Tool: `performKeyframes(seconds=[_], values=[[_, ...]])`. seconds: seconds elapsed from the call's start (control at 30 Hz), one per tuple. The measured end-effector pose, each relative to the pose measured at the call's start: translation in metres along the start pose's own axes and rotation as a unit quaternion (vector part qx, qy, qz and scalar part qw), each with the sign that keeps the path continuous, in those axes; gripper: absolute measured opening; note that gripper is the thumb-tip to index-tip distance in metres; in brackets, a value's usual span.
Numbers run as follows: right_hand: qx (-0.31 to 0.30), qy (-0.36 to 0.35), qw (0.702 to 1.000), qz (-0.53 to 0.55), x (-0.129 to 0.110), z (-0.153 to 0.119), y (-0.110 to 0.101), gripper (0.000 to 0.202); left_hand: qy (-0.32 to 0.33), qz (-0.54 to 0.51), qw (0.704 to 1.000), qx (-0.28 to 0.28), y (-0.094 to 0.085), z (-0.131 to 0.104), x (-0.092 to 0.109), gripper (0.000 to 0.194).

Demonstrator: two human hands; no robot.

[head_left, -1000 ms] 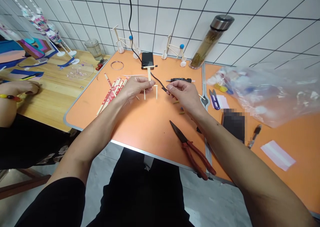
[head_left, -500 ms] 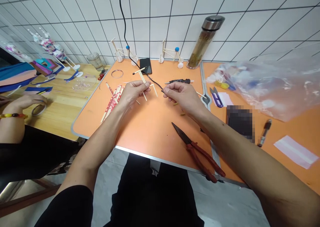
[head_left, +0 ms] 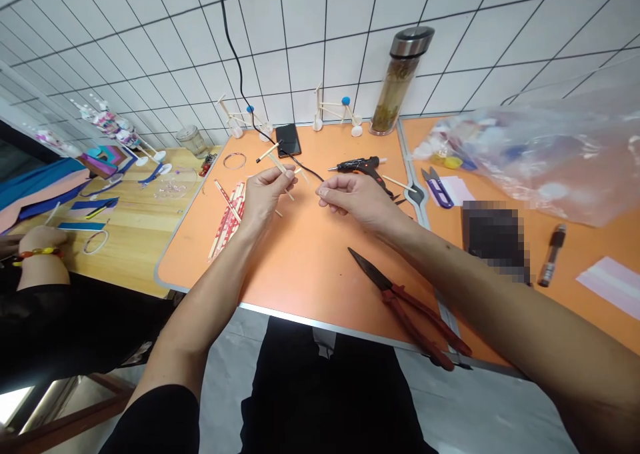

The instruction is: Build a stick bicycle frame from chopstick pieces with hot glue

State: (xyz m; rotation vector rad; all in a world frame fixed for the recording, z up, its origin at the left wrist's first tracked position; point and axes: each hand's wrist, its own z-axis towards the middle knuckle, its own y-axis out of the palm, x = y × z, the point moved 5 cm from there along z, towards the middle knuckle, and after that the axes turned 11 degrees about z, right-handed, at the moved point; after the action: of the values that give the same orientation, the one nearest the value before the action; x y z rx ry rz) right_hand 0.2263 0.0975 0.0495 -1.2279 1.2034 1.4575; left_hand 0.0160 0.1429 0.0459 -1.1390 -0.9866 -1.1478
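Left hand (head_left: 265,191): thumb and fingers pinched on a stick frame (head_left: 269,152) of pale sticks, held above the table (head_left: 300,267). A crosspiece with dark ends tops the frame, tilted, beyond the fingers; the long sticks slant down past the thumb. Right hand (head_left: 353,201): thumb and forefinger brought together, facing the frame but apart from it; whether this grip encloses anything cannot be told. A black cord (head_left: 240,67) passes from the wall down to these fingertips in the view; contact with it is uncertain.

For good handling, the left grip should probably bear on the long sticks rather than the crosspiece, firm enough to prevent twisting yet light enough to spare the thin joints. The right fingertips are best kept clear of the cord, so that it does not drag on the work.

Around the hands: patterned sticks (head_left: 227,217) in a pile beside the left wrist; a glue gun (head_left: 363,167) lying just beyond the right hand; pliers (head_left: 389,289) nearer the person. Farther out, by the wall, stand two stick models, each with a blue ball (head_left: 346,101), and a bottle (head_left: 395,87).
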Motion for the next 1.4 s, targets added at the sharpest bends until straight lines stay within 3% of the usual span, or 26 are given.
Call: performKeyframes(seconds=[0.17, 0.27, 0.57, 0.7, 0.87, 0.97, 1.23, 1.4], values=[[-0.011, 0.024, 0.998, 0.057, 0.001, 0.0, -0.001, 0.027, 0.1, 0.085, 0.991, 0.028, 0.001, -0.013, 0.019, 0.019], [-0.012, 0.029, 0.996, 0.082, 0.002, 0.002, -0.003, 0.028, 0.156, 0.163, 0.974, 0.036, 0.004, -0.023, 0.031, 0.019], [-0.018, 0.083, 0.983, 0.163, 0.0, 0.009, -0.011, 0.04, 0.305, 0.384, 0.871, 0.019, 0.006, -0.027, 0.031, 0.024], [-0.024, 0.087, 0.986, 0.139, -0.002, 0.009, -0.012, 0.044, 0.315, 0.411, 0.855, -0.001, 0.007, -0.026, 0.033, 0.021], [-0.075, 0.079, 0.991, 0.076, -0.01, 0.002, -0.005, 0.039, 0.281, 0.361, 0.889, -0.006, 0.004, -0.027, 0.039, 0.015], [-0.089, 0.087, 0.991, 0.038, -0.014, -0.003, 0.0, 0.039, 0.272, 0.362, 0.891, -0.023, 0.005, -0.029, 0.037, 0.016], [-0.112, 0.122, 0.986, 0.0, -0.015, -0.008, 0.008, 0.037, 0.33, 0.413, 0.848, 0.008, 0.005, -0.031, 0.03, 0.016], [-0.139, 0.126, 0.982, 0.011, -0.012, -0.009, 0.011, 0.033, 0.41, 0.496, 0.764, 0.048, 0.009, -0.032, 0.026, 0.019]])
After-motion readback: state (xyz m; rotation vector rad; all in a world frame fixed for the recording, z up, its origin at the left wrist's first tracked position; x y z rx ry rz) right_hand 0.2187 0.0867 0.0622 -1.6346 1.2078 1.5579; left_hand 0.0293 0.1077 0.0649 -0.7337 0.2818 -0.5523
